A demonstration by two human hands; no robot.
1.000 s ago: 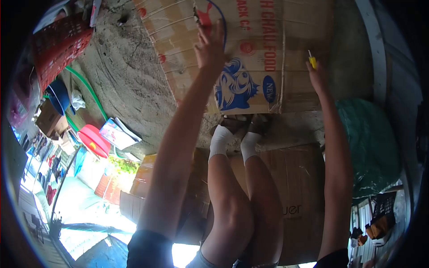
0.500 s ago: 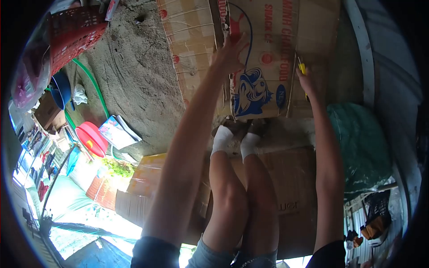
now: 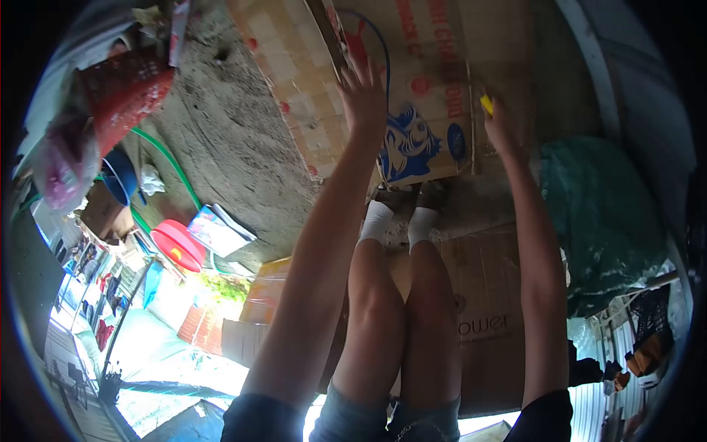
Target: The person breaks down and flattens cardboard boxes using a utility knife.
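A flattened cardboard box (image 3: 431,59) with red lettering and a blue fish print lies on the ground ahead of my feet. My left hand (image 3: 363,99) rests on it with fingers spread, beside the raised edge of a folded flap (image 3: 294,81). In my right hand (image 3: 503,131) is a yellow-handled cutter (image 3: 487,104), held near the right part of the cardboard. The fingers wrap around the handle; its blade is too blurred to make out.
Brown cardboard (image 3: 486,287) lies under my legs. To the right sits a bulky green sack (image 3: 600,221). On the left are sandy ground (image 3: 228,110), a green hose (image 3: 173,163), a red basin (image 3: 177,243), a magazine (image 3: 219,230) and a red basket (image 3: 136,110).
My left hand has turned so its fingers point away from me along the flap edge. My right hand keeps the cutter and has shifted slightly. The whole view has tilted a little.
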